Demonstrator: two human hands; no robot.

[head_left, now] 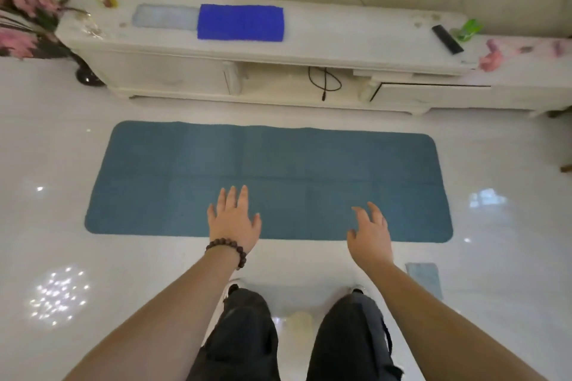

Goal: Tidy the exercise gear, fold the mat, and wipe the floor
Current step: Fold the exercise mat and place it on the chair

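While both arms reach forward and down, I record the left hand [233,219] at centre frame with fingers spread wide and straight, holding nothing, over the near part of the mat [269,182]; whether it touches the surface I cannot tell. My right hand [370,237], just right of it, is loosely spread with fingers slightly bent, also holding nothing, at the mat's near edge. The mat lies flat and fully unfolded across the middle of the frame on the white floor [62,226], its crease lines showing, parallel to the low white cabinet [185,52] along the top. A blue cloth [240,22] rests on that cabinet at upper centre, and a small grey-blue cloth [425,278] lies on the floor at lower right, beside my right forearm. No loose exercise gear is visible on the mat, so I judge the folding step to be in hand, not yet begun. The next move calls for both hands to take hold of the near long edge, well apart, and carry it evenly over to the far edge along the existing crease.
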